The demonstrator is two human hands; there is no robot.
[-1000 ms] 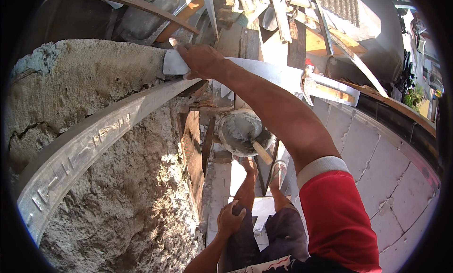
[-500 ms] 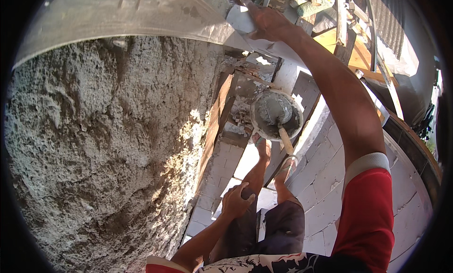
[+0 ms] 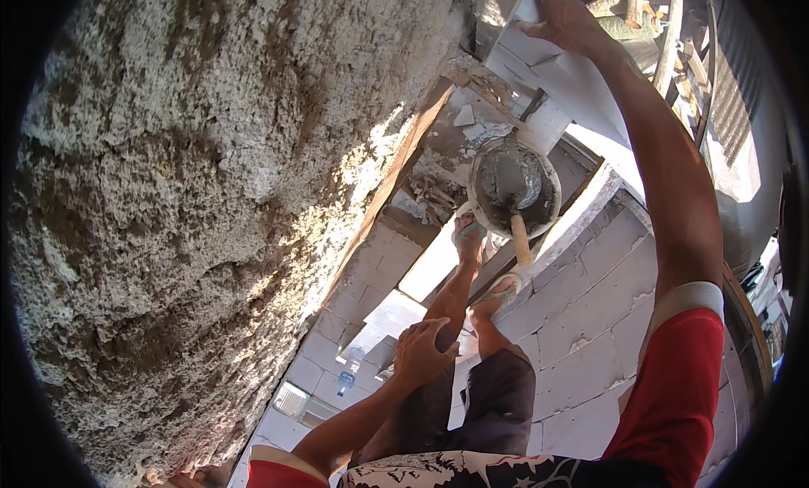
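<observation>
My left hand (image 3: 424,353) lies on my bent knee (image 3: 445,343), its fingers stretched loosely and holding nothing. My right arm reaches far up, and my right hand (image 3: 569,20) is at the upper edge beside a smooth grey flat piece (image 3: 497,12). Its thumb points left and its fingers curl upward, partly cut off, so what they grip is hidden. Between the hands stands a round bucket (image 3: 482,214) of wet grey mortar (image 3: 499,169). A trowel rests in it, its wooden handle (image 3: 521,242) leaning over the near rim.
A rough, freshly coated wall (image 3: 211,193) fills the left side, edged by a timber strip (image 3: 396,172). My sandalled feet (image 3: 497,296) stand below the bucket on narrow supports. Pale block wall (image 3: 590,353) lies lower right. A bottle (image 3: 346,380) sits low down; timber (image 3: 666,41) clutters the upper right.
My right hand has gone up and right toward the picture's edge. The wide grey band across the upper left has mostly left view, baring more wall. My left hand stays on the knee.
</observation>
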